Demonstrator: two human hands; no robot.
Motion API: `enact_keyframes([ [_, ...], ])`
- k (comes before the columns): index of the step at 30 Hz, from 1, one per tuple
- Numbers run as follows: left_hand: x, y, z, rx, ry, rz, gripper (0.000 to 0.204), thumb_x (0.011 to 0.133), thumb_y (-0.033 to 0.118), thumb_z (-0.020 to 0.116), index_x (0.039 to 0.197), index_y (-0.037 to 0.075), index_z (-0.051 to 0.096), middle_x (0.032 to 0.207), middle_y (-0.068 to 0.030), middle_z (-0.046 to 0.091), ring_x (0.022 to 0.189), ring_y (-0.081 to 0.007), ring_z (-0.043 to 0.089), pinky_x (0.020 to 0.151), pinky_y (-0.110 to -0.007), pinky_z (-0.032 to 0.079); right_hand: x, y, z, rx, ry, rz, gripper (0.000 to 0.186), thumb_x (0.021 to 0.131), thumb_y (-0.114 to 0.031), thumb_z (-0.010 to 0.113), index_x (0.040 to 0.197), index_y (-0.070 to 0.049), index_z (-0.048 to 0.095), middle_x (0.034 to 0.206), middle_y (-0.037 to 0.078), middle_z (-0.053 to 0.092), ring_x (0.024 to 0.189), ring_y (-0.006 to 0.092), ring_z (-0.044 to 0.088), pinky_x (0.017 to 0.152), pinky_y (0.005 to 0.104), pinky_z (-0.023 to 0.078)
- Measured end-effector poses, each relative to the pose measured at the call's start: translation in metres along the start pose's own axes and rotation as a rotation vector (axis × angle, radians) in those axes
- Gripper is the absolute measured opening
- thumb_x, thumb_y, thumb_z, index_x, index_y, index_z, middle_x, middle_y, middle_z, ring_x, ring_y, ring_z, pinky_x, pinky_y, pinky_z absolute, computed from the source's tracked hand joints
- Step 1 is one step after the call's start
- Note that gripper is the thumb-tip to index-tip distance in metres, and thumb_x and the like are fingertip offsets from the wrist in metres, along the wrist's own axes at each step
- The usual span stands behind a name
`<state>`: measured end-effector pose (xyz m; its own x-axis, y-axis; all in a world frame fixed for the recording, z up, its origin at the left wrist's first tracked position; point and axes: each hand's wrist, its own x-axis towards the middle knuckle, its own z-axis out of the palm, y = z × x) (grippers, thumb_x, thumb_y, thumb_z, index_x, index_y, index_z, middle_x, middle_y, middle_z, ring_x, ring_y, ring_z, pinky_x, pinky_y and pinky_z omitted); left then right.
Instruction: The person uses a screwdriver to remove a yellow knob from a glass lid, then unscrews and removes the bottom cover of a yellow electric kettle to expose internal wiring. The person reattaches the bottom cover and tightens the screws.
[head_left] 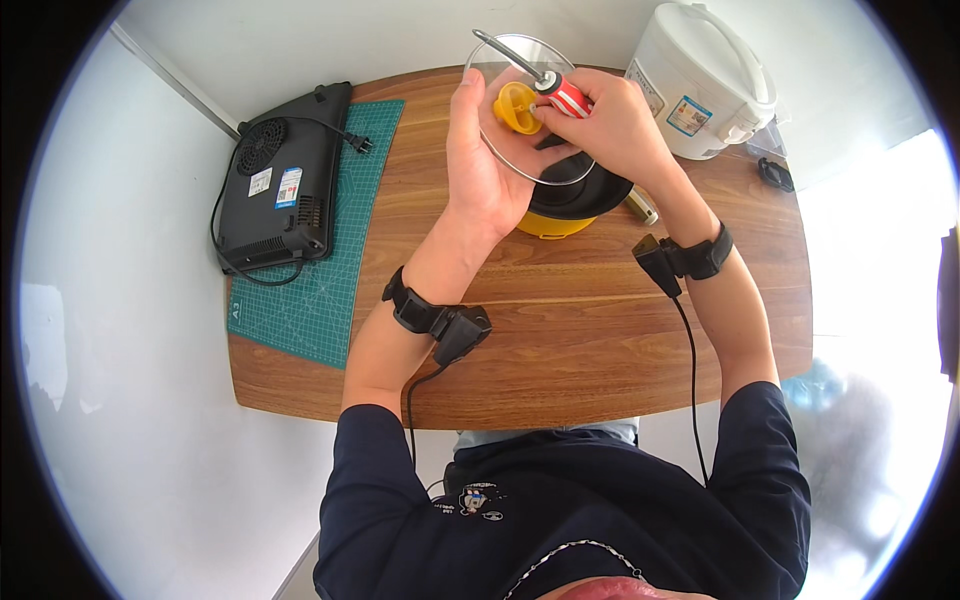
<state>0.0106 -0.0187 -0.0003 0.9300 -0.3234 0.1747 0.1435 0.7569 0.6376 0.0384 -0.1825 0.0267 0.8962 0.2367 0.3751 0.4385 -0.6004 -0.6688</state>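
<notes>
My left hand (478, 170) grips a clear glass lid (535, 162) with a metal rim, raised above the table, its fingers spread under the glass. A yellow knob (515, 108) sits at the lid's middle. My right hand (610, 125) holds a tool (562, 95) with a red-and-white handle and bent metal shaft over the lid, with fingertips at the knob. Below my hands is a black and yellow pot (555, 220), partly hidden.
A wooden table (540, 340) holds an upturned black appliance (275, 190) with a cord on a green mat (300, 320) at left, a white cooker (700, 80) at back right, a small black object (775, 172) and a metallic object (640, 206). Walls border the table.
</notes>
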Motion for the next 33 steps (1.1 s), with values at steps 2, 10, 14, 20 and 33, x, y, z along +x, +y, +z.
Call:
enact_keyframes([
  [2, -0.001, 0.001, 0.000, 0.010, -0.007, 0.004, 0.074, 0.104, 0.065, 0.035, 0.145, 0.004, 0.049, 0.143, -0.0153, 0.056, 0.136, -0.0310, 0.052, 0.116, -0.059, 0.042, 0.000, 0.001, 0.002, 0.003, 0.023, -0.039, 0.030, 0.086, -0.026, 0.082, 0.096, 0.001, 0.074, 0.077, 0.012, 0.071, 0.067, 0.0177, 0.064, 0.068, 0.0328, 0.054],
  [10, -0.002, 0.002, 0.002, 0.022, 0.017, 0.007, 0.073, 0.104, 0.065, 0.036, 0.144, 0.006, 0.049, 0.145, -0.0151, 0.055, 0.136, -0.0310, 0.052, 0.116, -0.061, 0.041, -0.001, 0.007, 0.005, 0.009, 0.055, -0.101, 0.028, 0.086, -0.025, 0.082, 0.095, 0.000, 0.074, 0.078, 0.011, 0.071, 0.068, 0.0189, 0.064, 0.068, 0.0329, 0.054],
  [14, 0.000, 0.000, 0.001, 0.022, 0.013, 0.002, 0.071, 0.105, 0.064, 0.036, 0.145, 0.006, 0.049, 0.145, -0.0151, 0.055, 0.136, -0.0303, 0.052, 0.115, -0.060, 0.042, 0.002, 0.006, 0.001, -0.032, 0.012, -0.104, 0.028, 0.086, -0.024, 0.081, 0.097, 0.000, 0.074, 0.080, 0.013, 0.071, 0.068, 0.0214, 0.064, 0.069, 0.0341, 0.054],
  [20, -0.003, 0.000, 0.005, 0.058, 0.058, 0.024, 0.072, 0.106, 0.062, 0.035, 0.147, 0.005, 0.048, 0.145, -0.0153, 0.055, 0.137, -0.0297, 0.052, 0.114, -0.060, 0.044, 0.004, 0.001, 0.000, -0.074, -0.078, -0.077, 0.030, 0.083, -0.020, 0.076, 0.103, 0.002, 0.074, 0.082, 0.015, 0.071, 0.070, 0.0237, 0.065, 0.072, 0.0354, 0.054],
  [33, -0.004, 0.004, -0.006, -0.002, 0.127, -0.024, 0.085, 0.103, 0.064, 0.045, 0.156, 0.000, 0.033, 0.145, -0.0207, 0.050, 0.140, -0.0442, 0.046, 0.114, -0.068, 0.040, -0.010, 0.017, -0.018, -0.034, 0.093, 0.046, 0.030, 0.085, -0.024, 0.076, 0.104, -0.002, 0.075, 0.078, 0.016, 0.072, 0.069, 0.0219, 0.068, 0.071, 0.0346, 0.055],
])
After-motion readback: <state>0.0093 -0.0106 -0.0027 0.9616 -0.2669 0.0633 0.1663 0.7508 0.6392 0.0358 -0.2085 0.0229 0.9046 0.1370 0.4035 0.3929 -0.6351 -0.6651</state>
